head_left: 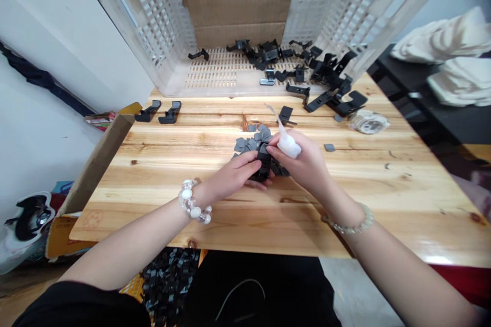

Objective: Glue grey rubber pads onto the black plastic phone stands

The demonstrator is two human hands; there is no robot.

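My left hand (pixel 247 167) is closed around a black plastic bracket (pixel 263 163), just above the table. A small white squeeze bottle (pixel 287 146) with a long thin nozzle sits in my closed right hand (pixel 303 161), its tip pointing up and away. The thumb and fingertip of that same hand touch the top end of the bracket, where a small grey piece seems to lie. Under and behind my hands is a loose pile of thin grey square pads (pixel 251 140). Another black bracket (pixel 286 115) lies just beyond them.
A white plastic crate (pixel 172 79) on its side holds many black brackets (pixel 270 53), some spilling out at right. Two brackets (pixel 170 112) stand at left. A tape roll (pixel 369 121) and a single grey pad (pixel 330 147) lie at right. Black pieces (pixel 169 281) fill a container below.
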